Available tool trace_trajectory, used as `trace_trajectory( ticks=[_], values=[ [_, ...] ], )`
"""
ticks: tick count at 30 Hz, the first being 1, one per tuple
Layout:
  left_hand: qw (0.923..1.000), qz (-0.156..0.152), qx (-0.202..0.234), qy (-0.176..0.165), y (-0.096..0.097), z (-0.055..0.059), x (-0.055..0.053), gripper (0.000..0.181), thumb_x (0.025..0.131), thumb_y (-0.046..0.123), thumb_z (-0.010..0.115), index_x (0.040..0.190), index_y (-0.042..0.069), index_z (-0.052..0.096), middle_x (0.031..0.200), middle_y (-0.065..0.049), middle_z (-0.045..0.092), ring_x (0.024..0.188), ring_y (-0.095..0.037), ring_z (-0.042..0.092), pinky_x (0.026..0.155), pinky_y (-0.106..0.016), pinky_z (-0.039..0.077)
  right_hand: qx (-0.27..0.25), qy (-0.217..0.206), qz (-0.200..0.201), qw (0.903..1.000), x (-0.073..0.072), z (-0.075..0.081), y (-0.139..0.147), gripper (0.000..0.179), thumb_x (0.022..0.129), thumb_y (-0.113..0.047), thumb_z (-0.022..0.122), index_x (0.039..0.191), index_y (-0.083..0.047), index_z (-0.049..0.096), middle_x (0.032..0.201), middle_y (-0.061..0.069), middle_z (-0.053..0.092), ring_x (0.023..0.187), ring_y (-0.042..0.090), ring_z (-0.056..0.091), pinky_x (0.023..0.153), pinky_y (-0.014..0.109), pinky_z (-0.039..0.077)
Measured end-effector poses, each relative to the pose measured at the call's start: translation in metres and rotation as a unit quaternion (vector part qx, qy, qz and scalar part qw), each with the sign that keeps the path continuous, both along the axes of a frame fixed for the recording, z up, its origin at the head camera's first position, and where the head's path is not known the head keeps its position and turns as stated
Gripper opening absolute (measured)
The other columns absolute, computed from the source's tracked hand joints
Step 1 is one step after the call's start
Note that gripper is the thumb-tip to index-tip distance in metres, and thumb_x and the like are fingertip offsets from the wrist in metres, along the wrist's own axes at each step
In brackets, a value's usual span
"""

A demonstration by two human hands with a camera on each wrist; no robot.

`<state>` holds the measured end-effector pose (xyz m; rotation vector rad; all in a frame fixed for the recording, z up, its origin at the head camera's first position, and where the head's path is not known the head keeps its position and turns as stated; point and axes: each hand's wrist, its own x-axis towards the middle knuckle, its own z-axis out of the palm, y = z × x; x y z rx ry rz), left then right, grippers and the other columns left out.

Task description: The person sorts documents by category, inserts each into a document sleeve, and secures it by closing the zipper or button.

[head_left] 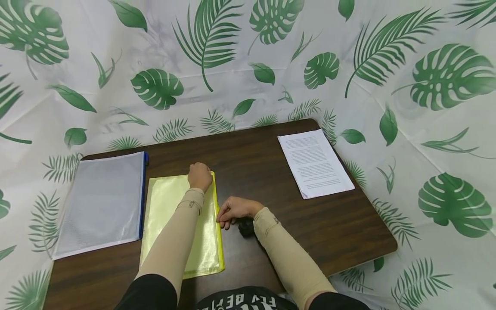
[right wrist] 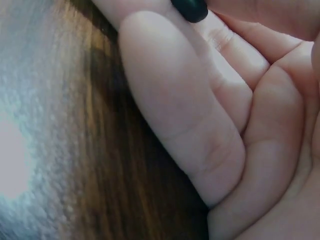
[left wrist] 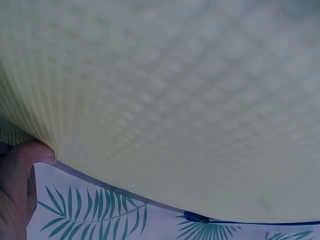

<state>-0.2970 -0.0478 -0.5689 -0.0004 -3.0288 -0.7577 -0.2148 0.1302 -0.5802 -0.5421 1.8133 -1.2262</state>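
Note:
A yellow mesh zip folder (head_left: 166,202) lies flat on the table, its bright yellow zip edge running down the right side. At the far right corner my left hand (head_left: 199,175) grips the folder; in the left wrist view its thumb (left wrist: 37,151) lies on the folder's edge. My right hand (head_left: 237,209) pinches at the zip edge about midway down, thumb and index finger together. Its curled fingers (right wrist: 170,85) fill the right wrist view over the wood, with a small dark glossy piece (right wrist: 191,9) among them. What sits between the fingertips is hidden.
On the left lies a clear mesh folder (head_left: 106,198) with a blue zip edge, partly past the table (head_left: 252,159) edge. A printed paper stack (head_left: 315,163) lies at the right. Something black (head_left: 246,227) is by the right wrist. Leaf-patterned cloth (head_left: 232,51) hangs behind.

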Motion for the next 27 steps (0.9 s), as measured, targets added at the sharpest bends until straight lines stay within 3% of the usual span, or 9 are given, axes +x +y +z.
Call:
trace_trajectory(
  ticks=[6,12,27],
  values=[
    [0.9999,0.002,0.0,-0.012,0.0013,-0.0027,0.0058,0.024,0.094,0.012,0.057,0.08,0.002,0.073,0.109,-0.023,0.066,0.114,-0.044,0.057,0.083,-0.054,0.057,0.0,-0.01,0.008,0.9999,0.0053,-0.0057,0.0007,0.015,0.098,-0.005,0.065,0.102,-0.001,0.079,0.084,0.011,0.076,0.072,0.016,0.073,0.062,0.028,0.056],
    [1.0,0.004,0.0,0.004,0.0019,-0.0007,0.0039,0.024,0.094,0.011,0.057,0.079,0.001,0.073,0.107,-0.024,0.066,0.112,-0.044,0.058,0.084,-0.055,0.056,0.009,-0.004,0.034,0.9994,0.0088,-0.0009,0.0007,0.016,0.098,-0.006,0.065,0.103,-0.003,0.079,0.085,0.011,0.076,0.073,0.017,0.073,0.063,0.027,0.056],
    [0.9999,0.004,-0.008,0.008,0.0022,-0.0002,0.001,0.023,0.094,0.01,0.057,0.087,0.0,0.077,0.107,-0.024,0.067,0.112,-0.044,0.059,0.085,-0.054,0.056,0.007,-0.003,0.023,0.9997,0.0098,0.0003,0.002,0.016,0.099,-0.007,0.064,0.105,-0.003,0.079,0.088,0.013,0.076,0.074,0.017,0.073,0.065,0.028,0.056]
  ],
)
